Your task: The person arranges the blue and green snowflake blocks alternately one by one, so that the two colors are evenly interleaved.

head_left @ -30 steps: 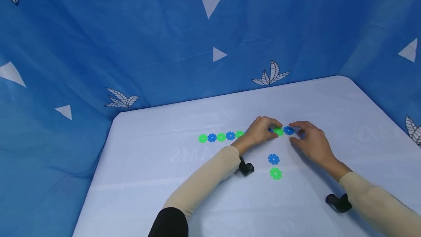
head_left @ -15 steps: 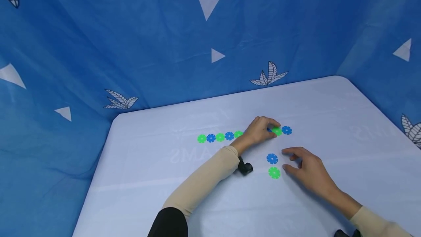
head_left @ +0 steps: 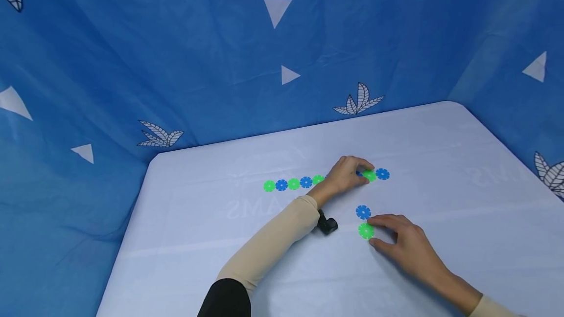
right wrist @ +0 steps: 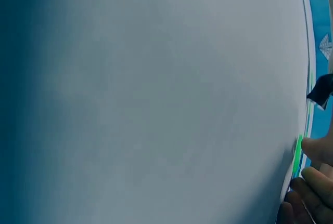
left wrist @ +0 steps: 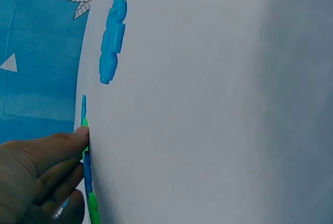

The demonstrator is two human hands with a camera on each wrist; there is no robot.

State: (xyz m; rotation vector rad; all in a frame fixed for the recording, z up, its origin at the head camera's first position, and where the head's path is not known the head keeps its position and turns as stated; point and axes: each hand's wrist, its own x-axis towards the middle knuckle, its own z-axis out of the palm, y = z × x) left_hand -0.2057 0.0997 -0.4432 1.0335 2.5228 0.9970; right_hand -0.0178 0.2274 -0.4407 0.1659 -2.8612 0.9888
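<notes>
Toy snowflake building discs, blue and green, lie in an alternating row (head_left: 293,184) on the white table. My left hand (head_left: 342,175) covers part of that row and pinches a green snowflake disc (head_left: 370,175) near its right end. Beyond it sits the end blue disc (head_left: 383,174). Nearer to me are two separate discs, a blue one (head_left: 363,212) and a green one (head_left: 366,231). My right hand (head_left: 410,243) has thumb and index finger spread at the upper and lower edges of that green disc. The left wrist view shows the loose blue disc (left wrist: 112,42) edge-on.
The white table (head_left: 198,219) meets a blue patterned curtain (head_left: 211,53) at its back and sides. A black device (head_left: 327,224) sits under the left wrist.
My right hand has left the blue disc at the row's end and come toward me, down to the loose green disc. My left hand keeps its place on the row.
</notes>
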